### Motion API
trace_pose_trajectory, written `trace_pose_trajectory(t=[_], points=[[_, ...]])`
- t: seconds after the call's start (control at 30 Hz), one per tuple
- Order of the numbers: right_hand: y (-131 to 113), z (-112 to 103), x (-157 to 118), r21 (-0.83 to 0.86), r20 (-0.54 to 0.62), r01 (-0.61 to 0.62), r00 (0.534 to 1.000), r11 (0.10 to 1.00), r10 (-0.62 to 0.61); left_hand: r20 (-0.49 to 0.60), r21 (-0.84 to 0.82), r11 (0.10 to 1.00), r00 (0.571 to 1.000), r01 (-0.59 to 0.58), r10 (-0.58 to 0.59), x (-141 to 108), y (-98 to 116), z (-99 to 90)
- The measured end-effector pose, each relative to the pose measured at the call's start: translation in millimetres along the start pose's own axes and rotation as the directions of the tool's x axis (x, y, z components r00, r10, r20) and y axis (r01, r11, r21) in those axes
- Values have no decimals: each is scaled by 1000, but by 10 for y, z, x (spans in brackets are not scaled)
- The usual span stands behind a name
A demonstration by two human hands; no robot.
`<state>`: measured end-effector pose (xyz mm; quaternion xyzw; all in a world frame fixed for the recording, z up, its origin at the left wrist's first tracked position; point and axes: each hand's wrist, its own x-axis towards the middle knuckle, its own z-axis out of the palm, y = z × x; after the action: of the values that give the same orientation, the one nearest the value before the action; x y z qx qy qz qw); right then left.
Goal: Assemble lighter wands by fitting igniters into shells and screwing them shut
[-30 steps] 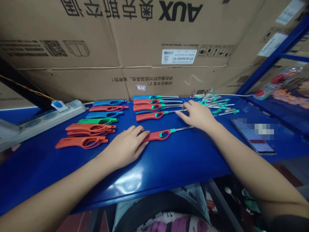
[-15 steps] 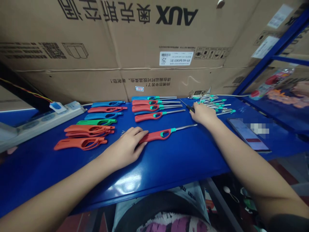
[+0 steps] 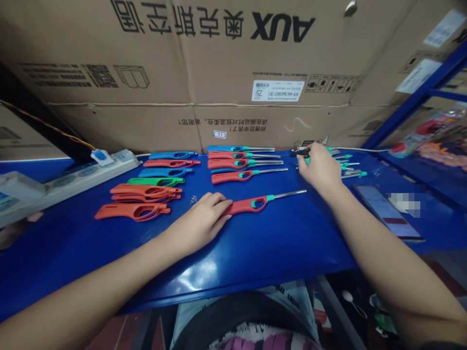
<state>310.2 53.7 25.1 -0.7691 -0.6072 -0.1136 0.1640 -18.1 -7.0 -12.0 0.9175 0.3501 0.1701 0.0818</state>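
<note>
My left hand (image 3: pixel 207 219) is closed around the rear of a red long-nosed gas lighter (image 3: pixel 245 206) lying on the blue table. Its green trigger and metal tube point right. At the back right, my right hand (image 3: pixel 321 170) grips a screwdriver (image 3: pixel 301 153), its dark handle showing past the fingertips. Around that hand lie green inner parts with metal tubes (image 3: pixel 350 165), partly hidden by it. Behind the held lighter, several red and blue lighters with tubes (image 3: pixel 231 176) lie in a row. Small screws (image 3: pixel 193 199) are near my left hand.
Orange, red, green and blue empty lighter shells (image 3: pixel 133 210) lie at the left. A power strip (image 3: pixel 87 172) runs along the back left. On the right is a phone (image 3: pixel 388 214). A large cardboard box (image 3: pixel 219 87) stands behind the blue table (image 3: pixel 270 248).
My right hand has moved back and slightly right with the screwdriver, turning its dark handle leftward. My left hand keeps the red lighter on the table. The whole view has shifted a little.
</note>
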Motion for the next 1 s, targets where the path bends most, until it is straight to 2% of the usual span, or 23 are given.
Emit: trace_pose_trajectory(t=[0.1, 0.2, 0.27, 0.33, 0.4, 0.43, 0.53, 0.6, 0.67, 0.83, 1.0], points=[[-9, -71, -32, 109, -171, 99, 982, 989, -80, -8, -12, 1000, 1000, 3, -3, -1, 21, 7], [-59, -101, -106, 245, -366, 286, 912, 926, -184, -24, -29, 1000, 1000, 9, -10, -3, 51, 26], [-150, -87, -198, 403, -442, 411, 870, 818, -220, -32, -42, 999, 999, 6, -7, -6, 75, 46], [-291, -61, -320, 637, -410, 456, 883, 622, -228, -33, -43, 999, 999, -7, 6, -10, 100, 67], [-463, -45, -448, 812, -314, 401, 913, 425, -262, -30, -36, 999, 999, -20, 19, -18, 126, 84], [-552, -44, -504, 866, -254, 351, 922, 356, -291, -25, -29, 999, 999, -26, 25, -25, 138, 89], [-796, -62, -605, 959, -130, 214, 915, 187, -383, 9, 6, 999, 999, -42, 42, -51, 174, 88], [-941, -67, -613, 984, -93, 149, 899, 99, -428, 27, 28, 998, 998, -50, 49, -66, 196, 74], [-1082, -51, -593, 993, -86, 110, 897, 31, -434, 31, 38, 998, 998, -57, 56, -75, 213, 57], [-1386, 91, -611, 997, -37, 11, 936, -77, -349, 37, 52, 996, 997, -65, 63, -73, 231, 30], [-1442, 268, -731, 993, -47, 5, 927, -114, -372, 51, 65, 994, 995, -86, 83, -71, 227, 33]])
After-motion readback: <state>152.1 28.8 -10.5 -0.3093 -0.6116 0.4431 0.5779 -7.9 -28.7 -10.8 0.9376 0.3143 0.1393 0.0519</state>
